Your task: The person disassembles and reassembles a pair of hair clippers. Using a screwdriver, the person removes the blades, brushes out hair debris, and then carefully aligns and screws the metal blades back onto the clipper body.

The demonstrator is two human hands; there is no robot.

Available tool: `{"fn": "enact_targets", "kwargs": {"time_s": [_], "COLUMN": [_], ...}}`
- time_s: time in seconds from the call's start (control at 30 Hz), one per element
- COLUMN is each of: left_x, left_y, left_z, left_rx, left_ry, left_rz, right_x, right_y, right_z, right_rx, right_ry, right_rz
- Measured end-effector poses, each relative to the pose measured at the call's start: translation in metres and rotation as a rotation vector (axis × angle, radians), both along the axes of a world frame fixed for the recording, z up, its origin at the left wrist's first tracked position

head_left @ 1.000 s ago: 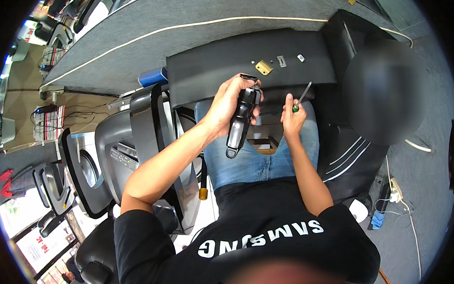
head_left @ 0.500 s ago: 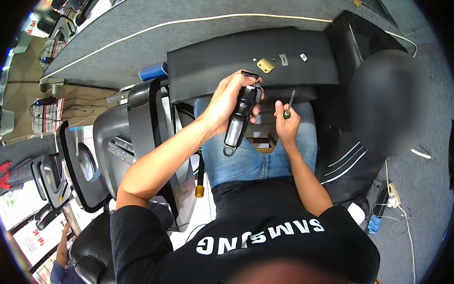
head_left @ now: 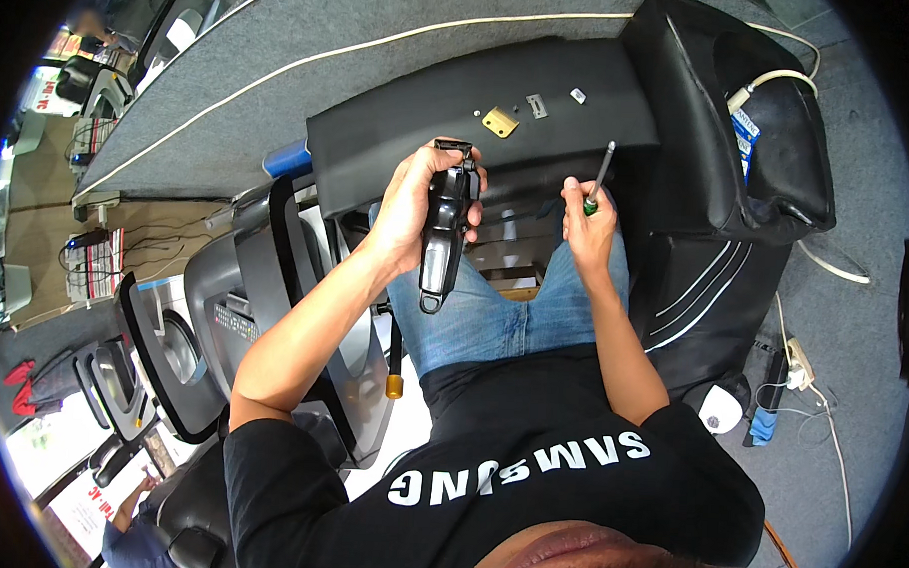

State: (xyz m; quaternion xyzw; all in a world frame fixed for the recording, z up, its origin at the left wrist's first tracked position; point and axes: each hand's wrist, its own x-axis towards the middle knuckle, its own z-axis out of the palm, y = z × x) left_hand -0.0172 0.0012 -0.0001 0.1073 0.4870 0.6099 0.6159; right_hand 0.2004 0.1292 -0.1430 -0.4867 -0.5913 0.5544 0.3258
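Note:
My left hand is wrapped round a black hair clipper, held above my left thigh with its head end pointing away from me. In my closed right hand is a screwdriver with a green handle, its metal shaft pointing up and away from the clipper. Beyond both hands, on the black padded seat, lie a gold-coloured metal plate, a silver toothed blade piece and a small white piece. Tiny bits, too small to name, rest beside the plate.
The black padded seat spans the far side of my knees, with a black armrest block at its right. A blue cylinder sits at its left end. Left of me stands a grey chair bearing a remote control. White cable crosses behind.
My left hand and the clipper have shifted left in view. The right hand has moved slightly right, with the screwdriver farther from the clipper. The seat and its parts also sit farther left and higher in view.

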Motion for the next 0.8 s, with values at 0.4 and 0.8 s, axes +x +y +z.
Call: {"fn": "enact_targets", "kwargs": {"time_s": [0.4,0.8], "left_x": [-0.006,-0.007], "left_y": [-0.002,0.0], "left_z": [-0.001,-0.001], "left_rx": [0.1,0.116], "left_ry": [0.054,0.071], "left_rz": [0.052,0.066], "right_x": [-0.001,-0.034], "right_y": [-0.012,-0.01], "right_z": [0.117,0.15], "right_rx": [-0.26,-0.199], "right_ry": [0.507,0.531], "right_rz": [0.359,0.202]}}
